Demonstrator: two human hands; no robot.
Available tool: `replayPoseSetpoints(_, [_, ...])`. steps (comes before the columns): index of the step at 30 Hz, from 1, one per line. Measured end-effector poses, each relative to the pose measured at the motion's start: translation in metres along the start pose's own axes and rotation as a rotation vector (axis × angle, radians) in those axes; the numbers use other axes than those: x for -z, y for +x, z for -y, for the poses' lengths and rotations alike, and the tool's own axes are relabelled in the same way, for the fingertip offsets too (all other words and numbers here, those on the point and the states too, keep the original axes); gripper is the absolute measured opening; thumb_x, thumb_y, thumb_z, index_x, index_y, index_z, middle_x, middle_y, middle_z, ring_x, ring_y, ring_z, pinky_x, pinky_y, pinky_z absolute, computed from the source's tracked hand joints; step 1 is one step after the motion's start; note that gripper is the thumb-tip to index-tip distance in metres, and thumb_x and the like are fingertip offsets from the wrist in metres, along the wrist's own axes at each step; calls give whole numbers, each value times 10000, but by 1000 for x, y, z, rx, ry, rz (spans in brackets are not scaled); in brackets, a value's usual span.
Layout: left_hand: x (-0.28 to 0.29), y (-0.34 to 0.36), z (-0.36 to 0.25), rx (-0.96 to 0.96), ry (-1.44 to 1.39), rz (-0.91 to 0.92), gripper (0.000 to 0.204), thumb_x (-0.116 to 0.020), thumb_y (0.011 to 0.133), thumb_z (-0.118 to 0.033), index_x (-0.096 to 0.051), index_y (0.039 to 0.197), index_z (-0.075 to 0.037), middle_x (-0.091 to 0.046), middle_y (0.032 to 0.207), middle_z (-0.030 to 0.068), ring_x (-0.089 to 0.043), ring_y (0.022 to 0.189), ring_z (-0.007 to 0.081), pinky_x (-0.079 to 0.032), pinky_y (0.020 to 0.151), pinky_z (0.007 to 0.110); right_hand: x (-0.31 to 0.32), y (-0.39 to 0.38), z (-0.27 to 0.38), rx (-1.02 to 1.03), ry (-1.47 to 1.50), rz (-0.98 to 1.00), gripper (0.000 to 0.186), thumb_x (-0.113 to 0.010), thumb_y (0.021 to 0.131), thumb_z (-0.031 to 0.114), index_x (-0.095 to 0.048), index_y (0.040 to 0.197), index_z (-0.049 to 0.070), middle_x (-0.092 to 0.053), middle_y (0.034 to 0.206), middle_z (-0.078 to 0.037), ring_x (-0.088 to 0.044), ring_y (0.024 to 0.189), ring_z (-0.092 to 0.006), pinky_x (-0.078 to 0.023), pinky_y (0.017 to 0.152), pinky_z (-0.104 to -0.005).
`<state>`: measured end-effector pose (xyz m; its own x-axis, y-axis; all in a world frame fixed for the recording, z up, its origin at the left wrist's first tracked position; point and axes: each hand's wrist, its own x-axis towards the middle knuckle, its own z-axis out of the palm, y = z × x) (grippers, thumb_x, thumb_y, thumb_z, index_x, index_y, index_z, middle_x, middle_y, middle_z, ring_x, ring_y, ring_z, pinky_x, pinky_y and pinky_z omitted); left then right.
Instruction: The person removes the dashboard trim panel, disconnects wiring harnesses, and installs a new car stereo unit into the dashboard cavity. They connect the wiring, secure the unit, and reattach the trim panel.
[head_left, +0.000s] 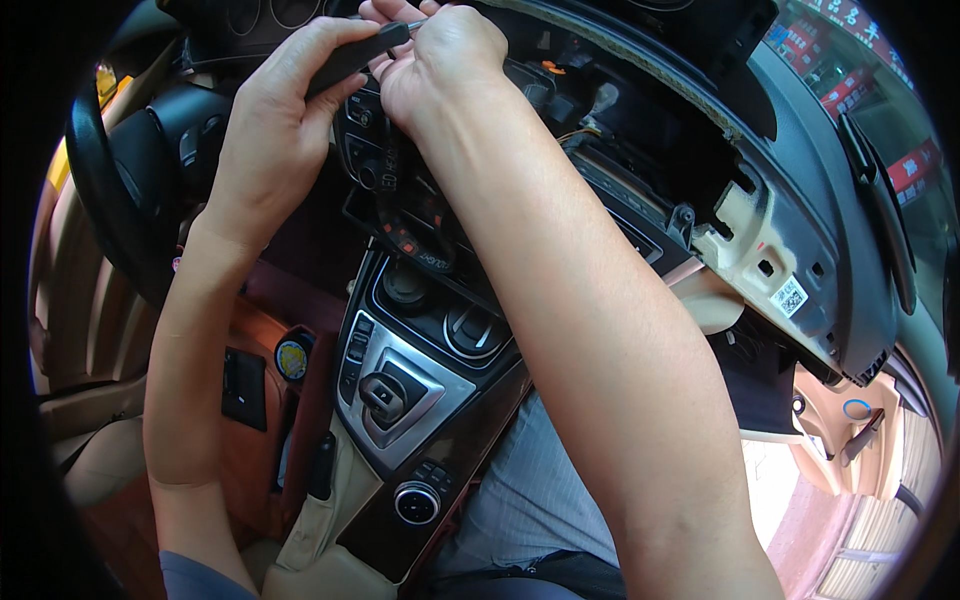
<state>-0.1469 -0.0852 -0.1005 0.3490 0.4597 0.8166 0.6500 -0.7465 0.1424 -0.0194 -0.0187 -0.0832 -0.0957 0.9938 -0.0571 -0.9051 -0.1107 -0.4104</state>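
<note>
At the top of the head view, my left hand (pixel 275 130) is wrapped round the thick dark handle of a screwdriver (pixel 355 58). The metal shaft points right and meets my right hand (pixel 440 65), whose fingers are bent close round its end. Whatever lies between those fingers is hidden by the hand itself. Both hands are raised in front of the car's opened dashboard (pixel 680 150), where the cavity shows dark parts and wiring. Just below them is a panel of buttons and a knob (pixel 367 175), with a black band bearing orange marks (pixel 410 240) hanging beside it.
A steering wheel (pixel 95 190) stands at the left. The centre console holds a gear selector (pixel 383 397) in a silver surround and a round control dial (pixel 417 502). An exposed cream bracket (pixel 750 235) edges the cavity at right, near the windscreen.
</note>
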Motion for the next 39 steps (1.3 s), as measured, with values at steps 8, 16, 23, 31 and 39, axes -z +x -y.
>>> replayPoseSetpoints(8, [0, -6, 2, 224, -144, 55, 405, -633, 1011, -73, -606, 1413, -115, -674, 974, 9, -615, 819, 76, -484, 681, 191, 3, 0, -17, 280, -121, 129, 331, -355, 1074, 76, -372, 1361, -89, -656, 1159, -304, -681, 1000, -380, -567, 936, -439])
replayPoseSetpoints(16, [-2, 0, -7, 283, -116, 49, 388, -642, 992, -63, -647, 1376, -118, -640, 915, 32, -599, 749, 108, -455, 616, 211, -1, 1, -2, 48, 46, -14, 285, -342, 1074, 69, -397, 1314, -74, -667, 1115, -287, -687, 968, -362, -579, 892, -430])
replayPoseSetpoints(23, [-2, 7, -12, -170, 406, 39, 425, -614, 928, 65, -666, 1325, -78, -640, 991, 127, -665, 979, 292, -534, 810, 328, 3, 3, 0, 12, -2, 14, 205, -361, 1059, 61, -436, 1224, -37, -680, 1063, -262, -693, 889, -329, -576, 753, -394])
replayPoseSetpoints(31, [6, 4, -20, 985, -1075, 111, 395, -623, 1047, -255, -608, 1427, -147, -647, 942, 2, -505, 649, -5, -358, 560, 137, 4, 7, 1, 8, 34, 54, 217, -366, 1055, 46, -439, 1235, -50, -674, 1055, -273, -692, 852, -335, -594, 747, -408])
replayPoseSetpoints(39, [4, 7, -12, -91, 486, 138, 480, -654, 950, -6, -634, 1405, -157, -666, 1025, 82, -641, 932, 212, -538, 855, 317, -3, 10, 2, -10, 26, -41, 223, -369, 1049, 43, -454, 1228, -58, -678, 1054, -267, -689, 880, -329, -600, 773, -407])
